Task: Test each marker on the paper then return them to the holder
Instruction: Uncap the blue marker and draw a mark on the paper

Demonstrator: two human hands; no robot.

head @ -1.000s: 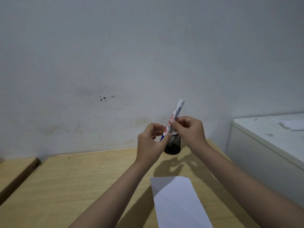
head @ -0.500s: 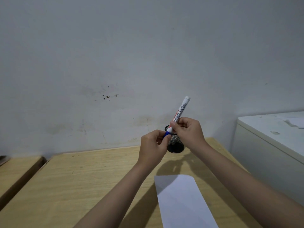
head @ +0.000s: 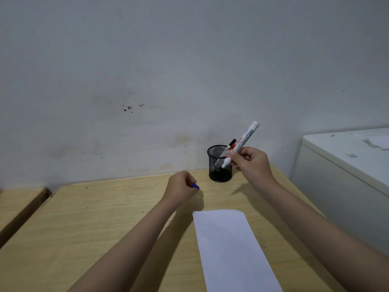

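Observation:
My right hand [head: 251, 163] grips a white board marker [head: 245, 140] with its cap off, tilted, tip pointing down-left in front of the holder. My left hand [head: 181, 187] is closed around the marker's blue cap [head: 195, 186], low over the wooden table [head: 105, 218] and left of the holder. The black mesh holder [head: 220, 165] stands near the wall and has at least one other marker [head: 231, 143] with a black cap in it. A white sheet of paper [head: 229, 247] lies on the table between my forearms, nearer the right one.
A white cabinet [head: 341, 169] stands close on the right, higher than the table. A second wooden surface [head: 19, 203] lies at the left across a gap. The plain wall runs directly behind the holder.
The cap came off the marker: my left hand moved down and left with the blue cap, and my right hand moved right with the uncapped marker.

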